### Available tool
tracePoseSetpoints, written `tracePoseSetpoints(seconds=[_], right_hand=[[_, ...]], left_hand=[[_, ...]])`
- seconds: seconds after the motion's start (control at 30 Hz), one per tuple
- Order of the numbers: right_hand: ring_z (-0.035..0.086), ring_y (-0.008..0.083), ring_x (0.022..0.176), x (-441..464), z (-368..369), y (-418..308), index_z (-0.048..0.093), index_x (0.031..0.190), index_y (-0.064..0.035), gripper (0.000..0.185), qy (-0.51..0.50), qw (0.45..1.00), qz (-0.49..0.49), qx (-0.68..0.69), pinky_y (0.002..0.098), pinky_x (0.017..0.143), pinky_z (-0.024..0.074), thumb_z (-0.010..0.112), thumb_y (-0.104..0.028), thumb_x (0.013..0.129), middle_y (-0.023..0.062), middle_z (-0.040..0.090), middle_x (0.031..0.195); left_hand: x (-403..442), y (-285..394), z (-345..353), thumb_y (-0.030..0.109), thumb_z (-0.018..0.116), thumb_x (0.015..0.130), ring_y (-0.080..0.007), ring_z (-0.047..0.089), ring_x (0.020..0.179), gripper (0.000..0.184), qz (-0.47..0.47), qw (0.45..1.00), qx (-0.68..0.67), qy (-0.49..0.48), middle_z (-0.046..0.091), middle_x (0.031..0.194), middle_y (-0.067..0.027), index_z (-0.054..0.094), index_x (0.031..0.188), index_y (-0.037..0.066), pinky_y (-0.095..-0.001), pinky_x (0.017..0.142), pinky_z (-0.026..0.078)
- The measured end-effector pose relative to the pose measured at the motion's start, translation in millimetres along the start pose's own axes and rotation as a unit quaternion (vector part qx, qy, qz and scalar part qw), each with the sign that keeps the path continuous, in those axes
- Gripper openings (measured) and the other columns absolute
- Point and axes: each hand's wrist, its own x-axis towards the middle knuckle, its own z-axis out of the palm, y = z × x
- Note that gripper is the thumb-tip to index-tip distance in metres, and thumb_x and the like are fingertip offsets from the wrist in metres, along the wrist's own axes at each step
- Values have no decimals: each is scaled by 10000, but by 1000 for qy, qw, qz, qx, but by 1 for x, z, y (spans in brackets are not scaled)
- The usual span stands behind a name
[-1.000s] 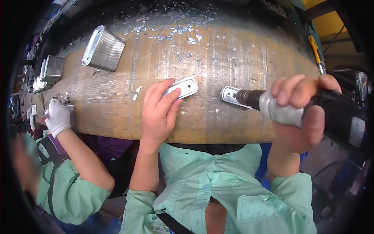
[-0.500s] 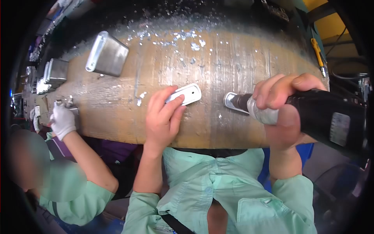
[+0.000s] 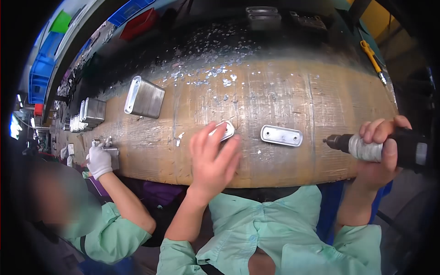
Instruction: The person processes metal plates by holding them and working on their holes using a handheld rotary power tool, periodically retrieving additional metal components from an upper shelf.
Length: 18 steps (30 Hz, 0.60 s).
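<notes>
My right hand (image 3: 379, 142) is wrapped round a black power drill (image 3: 410, 149) with pale wrapping near its nose. The bit points left, apart from a flat, round-ended metal plate (image 3: 281, 136) that lies on the table with a small hole towards each end. Above a second similar plate (image 3: 224, 130) is my left hand (image 3: 213, 160), its fingers apart and somewhat blurred. They hide much of that plate, and I cannot tell whether they touch it.
A stack of metal plates (image 3: 145, 98) stands left on the table (image 3: 192, 167), with more stacks (image 3: 94, 111) beyond. A co-worker's white-gloved hand (image 3: 99, 161) is at the left. Metal chips (image 3: 215, 73) litter the back. A yellow-handled tool (image 3: 371, 56) lies at the right edge.
The drill has pulled back right from the right-hand plate, which now shows fully. My left hand's fingers have spread from their hold on the other plate. The whole view has shifted.
</notes>
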Motion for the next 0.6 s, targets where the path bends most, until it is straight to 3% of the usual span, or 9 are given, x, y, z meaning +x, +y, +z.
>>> tracePoseSetpoints(seconds=[0.1,0.27,0.43,0.6], right_hand=[[554,215,726,-14,-17,11,422,1276,33,468,45,995,23,-82,380,692,495,588,-101,860,112,561,824],[549,210,732,-22,-26,14,416,1276,9,482,54,998,7,-20,387,705,501,629,-122,864,98,557,834],[547,209,752,-27,-39,15,393,1289,-16,531,43,999,11,-12,404,710,498,676,-195,877,69,552,859],[546,207,749,-28,-42,15,395,1285,-26,545,38,999,16,-4,402,713,497,687,-229,872,63,551,858]], left_hand=[[28,20,20,69,748,709,-373,515,1203,441,71,995,-37,-65,573,1287,-154,644,1138,67,-506,997,386],[59,35,49,53,760,695,-324,529,1216,500,121,978,-45,-165,592,1262,-135,623,1176,59,-491,1008,407],[69,44,56,7,750,699,-317,607,1104,487,99,971,-107,-191,645,1167,-125,621,1168,35,-414,944,474],[71,43,55,7,752,718,-324,630,1067,440,80,966,-158,-191,668,1123,-128,631,1141,26,-407,914,492]])
